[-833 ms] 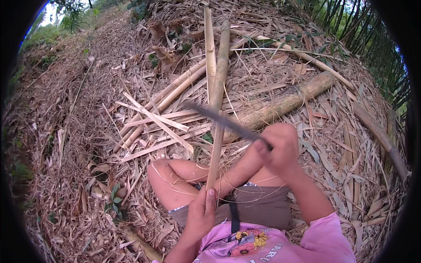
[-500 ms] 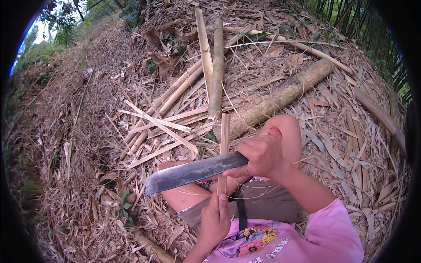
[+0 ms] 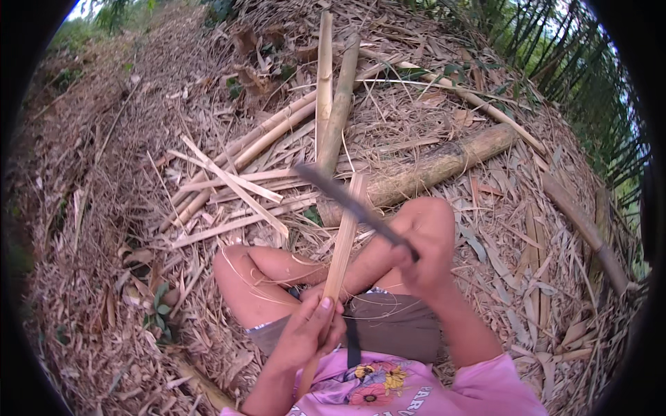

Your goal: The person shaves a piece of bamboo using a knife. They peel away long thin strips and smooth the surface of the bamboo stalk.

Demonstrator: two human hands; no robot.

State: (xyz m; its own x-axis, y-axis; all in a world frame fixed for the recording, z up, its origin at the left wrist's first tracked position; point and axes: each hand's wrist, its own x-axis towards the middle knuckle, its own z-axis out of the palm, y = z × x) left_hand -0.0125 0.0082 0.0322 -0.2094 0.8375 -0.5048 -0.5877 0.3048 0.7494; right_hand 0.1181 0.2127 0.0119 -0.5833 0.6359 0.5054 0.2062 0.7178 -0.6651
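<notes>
My left hand (image 3: 313, 326) is closed round the lower part of a pale split bamboo strip (image 3: 340, 260), which slants up and away from my lap. My right hand (image 3: 427, 263) grips the handle of a machete (image 3: 374, 220). Its dark blade is blurred and seen nearly edge-on, pointing up and left across the strip's upper part. Whether the blade touches the strip I cannot tell. Thin curly shavings (image 3: 374, 305) lie over my crossed legs and brown shorts.
Beyond my knees lies a thick bamboo log (image 3: 437, 166). A bamboo pole (image 3: 338, 111) and a split length (image 3: 324, 76) rest by its left end. Several cut strips (image 3: 236, 184) cross on the left. Dry leaves cover the ground; a small green plant (image 3: 161, 308) grows at left.
The machete has turned from broad side to nearly edge-on, its tip swinging up and away. The strip now leans, its lower end reaching past my left hand, which moved left.
</notes>
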